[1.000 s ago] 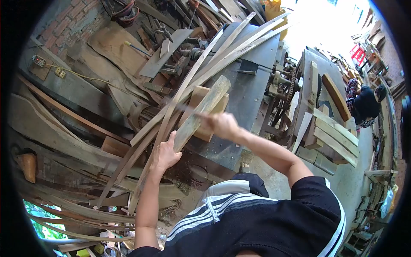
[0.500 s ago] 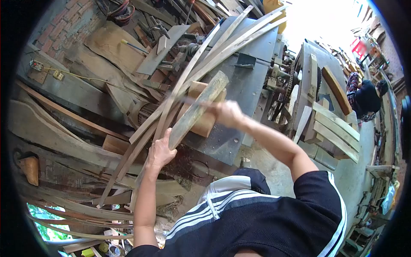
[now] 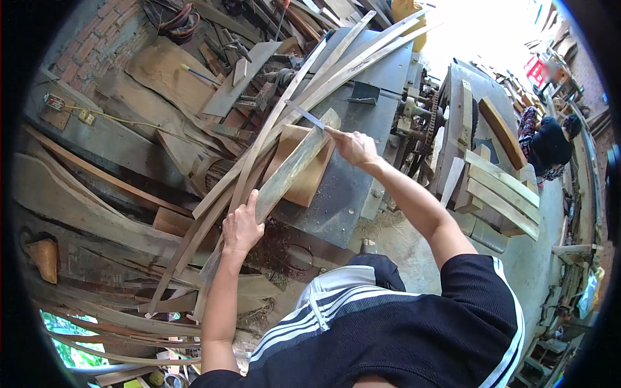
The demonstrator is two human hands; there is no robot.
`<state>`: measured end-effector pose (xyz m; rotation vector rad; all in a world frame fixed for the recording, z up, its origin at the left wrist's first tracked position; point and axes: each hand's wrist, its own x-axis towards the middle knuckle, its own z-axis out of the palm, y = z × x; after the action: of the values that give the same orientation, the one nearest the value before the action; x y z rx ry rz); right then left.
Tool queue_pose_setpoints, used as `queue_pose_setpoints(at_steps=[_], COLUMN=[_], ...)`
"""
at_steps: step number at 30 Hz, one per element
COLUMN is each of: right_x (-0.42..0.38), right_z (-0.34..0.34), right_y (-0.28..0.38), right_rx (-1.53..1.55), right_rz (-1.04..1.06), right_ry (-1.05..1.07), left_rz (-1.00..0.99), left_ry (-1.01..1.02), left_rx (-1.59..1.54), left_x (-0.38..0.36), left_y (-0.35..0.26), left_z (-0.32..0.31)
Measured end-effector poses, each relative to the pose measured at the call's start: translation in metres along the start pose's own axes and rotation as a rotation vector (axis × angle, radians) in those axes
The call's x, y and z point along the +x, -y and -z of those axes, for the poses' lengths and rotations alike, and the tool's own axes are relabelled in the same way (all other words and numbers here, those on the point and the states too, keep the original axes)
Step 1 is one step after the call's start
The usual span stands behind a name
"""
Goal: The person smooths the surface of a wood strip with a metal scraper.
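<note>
My left hand [image 3: 243, 223] is closed around the near end of a long, rough-edged wooden board [image 3: 292, 171]. This board slopes away from me across a thick, light wooden block [image 3: 312, 181], which rests on a dark metal machine table [image 3: 336, 223]. In my right hand [image 3: 357, 150] is a hand tool with a long flat metal blade [image 3: 305, 115] and a short wooden handle, gripped by the handle. Its blade crosses over the board near the far end and points up and left.
Long curved wood strips [image 3: 272, 139] lie along the table's left side. A small dark metal piece [image 3: 364, 93] sits farther back. At right stand a second machine table [image 3: 482, 81] and stacked boards [image 3: 504, 194]. A person [image 3: 548, 149] is beyond them.
My right hand has moved slightly up and right, and the tool blade, blurred before, now shows sharply over the board's far end. My left hand keeps its grip on the board.
</note>
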<state>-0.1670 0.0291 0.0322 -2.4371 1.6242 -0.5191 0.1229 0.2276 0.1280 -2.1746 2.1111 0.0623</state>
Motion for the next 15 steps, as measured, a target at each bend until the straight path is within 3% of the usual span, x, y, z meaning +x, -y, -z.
queue_pose_setpoints(at_steps=[1, 2, 3, 4, 6, 7, 9, 10, 11, 14, 15], right_x=[-0.001, -0.010, -0.026, -0.044, -0.063, -0.055, -0.029, -0.010, 0.001, -0.006, -0.029], right_z=[0.004, 0.004, -0.006, -0.002, -0.004, 0.029, 0.039, 0.012, -0.005, -0.041, -0.022], right_y=[0.008, 0.022, 0.043, 0.069, 0.079, 0.082, 0.036, 0.002, -0.021, 0.000, 0.035], right_rx=[-0.032, -0.024, -0.220, -0.076, 0.093, -0.033, 0.092, 0.029, 0.099, 0.065, -0.287], right_rz=[-0.064, -0.011, 0.119, 0.248, 0.494, 0.349, 0.047, -0.011, 0.030, 0.002, 0.133], right_ry=[-0.029, 0.045, 0.031, 0.129, 0.087, 0.281, 0.167, 0.051, -0.004, -0.159, -0.182], left_rz=[0.002, 0.004, 0.003, 0.012, 0.022, 0.013, 0.019, 0.026, 0.046, 0.051, 0.054], left_ry=[0.008, 0.010, 0.002, 0.027, 0.058, 0.052, 0.063, 0.054, 0.074, 0.092, 0.094], left_rx=[-0.001, -0.001, 0.000, -0.014, -0.016, -0.050, -0.118, -0.119, -0.100, -0.102, -0.120], left_x=[0.000, 0.003, 0.005, 0.004, -0.002, -0.005, -0.013, -0.013, -0.014, -0.013, -0.013], left_y=[-0.002, -0.004, -0.004, -0.003, 0.006, 0.012, 0.018, 0.015, 0.008, 0.005, 0.006], left_z=[0.000, 0.001, 0.001, 0.001, 0.001, -0.002, -0.006, -0.001, 0.005, 0.008, 0.006])
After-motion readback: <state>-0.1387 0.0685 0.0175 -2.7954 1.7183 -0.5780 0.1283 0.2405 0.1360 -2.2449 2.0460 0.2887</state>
